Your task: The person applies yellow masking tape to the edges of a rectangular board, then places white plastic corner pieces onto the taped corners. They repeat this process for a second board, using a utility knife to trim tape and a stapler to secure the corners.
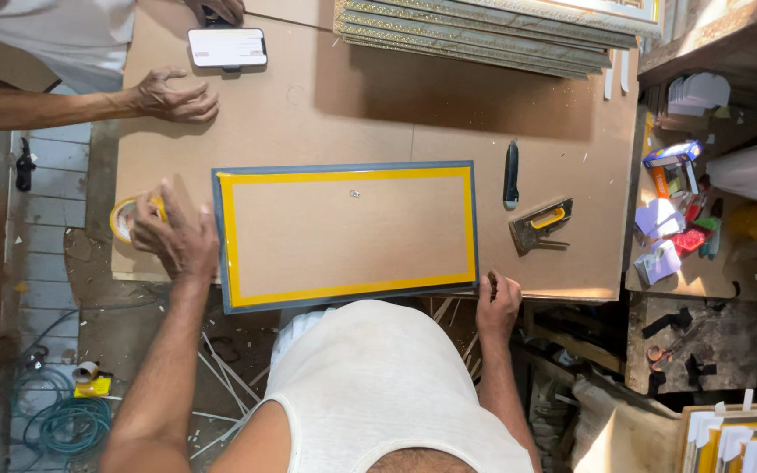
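Yellow tape borders the brown backing board of a grey rectangular frame [346, 235] lying face down on the fibreboard worktable [396, 114]. At its left end the left hand [173, 235] curls over a roll of yellow tape [124, 217], fingers bent around it. At the frame's lower right corner the right hand [497, 307] grips the table edge, fingers closed. Taping looks finished on all four sides; judging by this, the roll now needs cutting free, with the black utility knife [511, 173] and yellow-handled staple gun [541, 224] lying further right

Brown board table [378, 105] — frame [348, 235], knife [511, 173], stapler [541, 224]
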